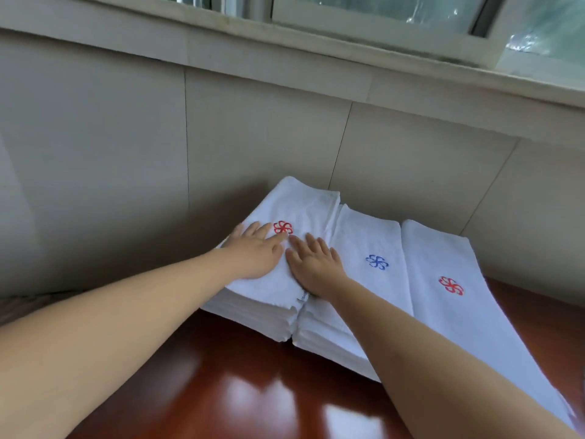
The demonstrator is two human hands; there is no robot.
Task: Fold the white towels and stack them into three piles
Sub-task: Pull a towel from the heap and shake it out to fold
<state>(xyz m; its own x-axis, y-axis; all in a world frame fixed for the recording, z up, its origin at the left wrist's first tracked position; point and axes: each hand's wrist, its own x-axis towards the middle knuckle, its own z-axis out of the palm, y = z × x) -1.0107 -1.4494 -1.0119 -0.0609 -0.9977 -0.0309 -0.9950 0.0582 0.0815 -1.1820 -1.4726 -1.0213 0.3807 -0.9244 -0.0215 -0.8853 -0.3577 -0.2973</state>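
Wood table (240,391); both hands flat on left towel pile (304,210).

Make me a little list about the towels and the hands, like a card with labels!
piles: three, side by side on the red-brown table
left pile: top towel has a red flower logo
middle pile: blue flower logo
right pile: red flower logo
left hand: flat, fingers straight, presses on the left pile
right hand: flat, presses on the left pile beside the left hand
behind: tiled wall and a window
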